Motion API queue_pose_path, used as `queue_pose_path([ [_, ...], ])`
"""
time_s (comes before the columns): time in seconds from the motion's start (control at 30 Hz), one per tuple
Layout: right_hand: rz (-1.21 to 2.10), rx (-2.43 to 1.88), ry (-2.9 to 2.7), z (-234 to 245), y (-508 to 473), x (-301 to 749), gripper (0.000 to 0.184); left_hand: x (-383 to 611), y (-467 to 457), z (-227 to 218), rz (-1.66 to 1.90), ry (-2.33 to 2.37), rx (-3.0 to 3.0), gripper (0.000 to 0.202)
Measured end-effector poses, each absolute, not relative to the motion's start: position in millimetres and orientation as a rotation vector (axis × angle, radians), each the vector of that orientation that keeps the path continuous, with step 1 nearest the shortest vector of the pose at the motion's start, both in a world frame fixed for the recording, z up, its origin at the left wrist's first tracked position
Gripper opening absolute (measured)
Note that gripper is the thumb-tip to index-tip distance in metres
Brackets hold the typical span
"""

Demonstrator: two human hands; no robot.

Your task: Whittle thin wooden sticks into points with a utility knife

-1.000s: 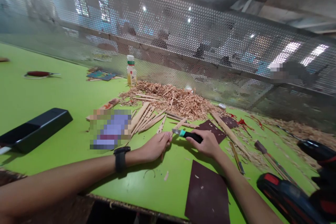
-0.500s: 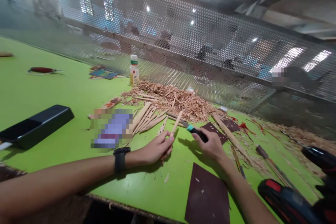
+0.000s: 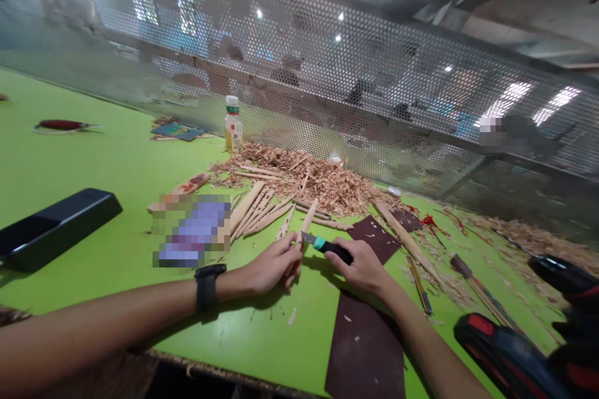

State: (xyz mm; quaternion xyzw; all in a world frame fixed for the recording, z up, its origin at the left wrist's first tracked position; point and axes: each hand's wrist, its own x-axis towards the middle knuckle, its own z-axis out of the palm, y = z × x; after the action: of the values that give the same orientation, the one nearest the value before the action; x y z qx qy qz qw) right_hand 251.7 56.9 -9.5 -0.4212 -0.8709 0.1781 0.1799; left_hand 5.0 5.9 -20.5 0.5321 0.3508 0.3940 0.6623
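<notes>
Closed around a slim pale wooden stick (image 3: 307,217), my left hand (image 3: 277,260) holds it slanting upward above the green table (image 3: 248,343). A black utility knife (image 3: 337,252) with a teal collar is gripped in my right hand (image 3: 362,268). Its blade meets the stick just above my left fingertips; whether it cuts in, I cannot tell. Several carved wooden sticks (image 3: 264,218) lie in a row behind my left hand. Under and beside my right forearm are dark sheets of sandpaper (image 3: 365,349).
Wood shavings (image 3: 313,174) are heaped along a perforated metal screen (image 3: 374,106), near a small bottle (image 3: 233,124). A dark oblong device (image 3: 60,227) and a blurred-out phone-like object (image 3: 194,234) lie left. A power drill (image 3: 510,349) and a long wooden strip (image 3: 407,240) lie right.
My right hand has moved left with the utility knife, bringing its blade from apart to against the stick. My left hand still holds the stick. The whole view has shifted slightly.
</notes>
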Motion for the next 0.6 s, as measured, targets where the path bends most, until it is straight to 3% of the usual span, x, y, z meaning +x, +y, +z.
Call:
queue_pose_path([
  [0.27,0.555,-1.14,-2.499,-11.1,53.0,247.7,0.047,3.1,6.5,-22.5,0.892,0.824,1.148,0.015],
  [0.47,0.375,-1.214,-2.504,-13.0,62.0,255.8,0.05,3.2,6.6,-21.6,0.902,0.911,1.152,0.039],
  [0.6,0.305,-1.235,-2.501,-13.7,67.3,259.6,0.055,5.5,8.6,-18.7,0.866,0.908,1.112,0.041],
])
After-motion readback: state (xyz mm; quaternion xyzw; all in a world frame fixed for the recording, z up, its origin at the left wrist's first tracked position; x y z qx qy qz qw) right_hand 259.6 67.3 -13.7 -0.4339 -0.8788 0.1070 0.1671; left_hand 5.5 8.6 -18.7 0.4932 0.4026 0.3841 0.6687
